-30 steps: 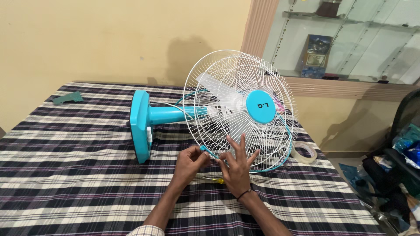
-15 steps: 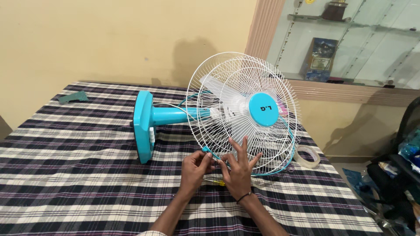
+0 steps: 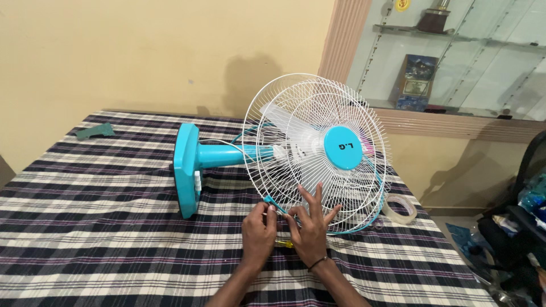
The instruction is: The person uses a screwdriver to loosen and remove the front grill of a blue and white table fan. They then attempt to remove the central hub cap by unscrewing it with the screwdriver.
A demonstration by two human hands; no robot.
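A turquoise table fan (image 3: pixel 227 154) lies on its side on the checked cloth, its white wire guard (image 3: pixel 315 150) facing right with a turquoise centre cap (image 3: pixel 343 148). My left hand (image 3: pixel 259 233) pinches the turquoise rim band clip (image 3: pixel 268 200) at the guard's lower edge. My right hand (image 3: pixel 310 224) rests beside it with fingers spread against the guard wires, thumb and forefinger at the same clip. A yellow-handled screwdriver (image 3: pixel 284 244) lies on the cloth between my hands, mostly hidden.
A roll of clear tape (image 3: pixel 399 208) lies right of the guard near the table's right edge. A small dark green object (image 3: pixel 95 132) sits at the far left corner. Glass shelves (image 3: pixel 455 57) stand behind; bags (image 3: pixel 520 227) sit on the floor at right.
The view has shifted slightly, so the fan sits a little further right and lower in frame. Both hands have stayed at the guard's lower rim, with little movement.
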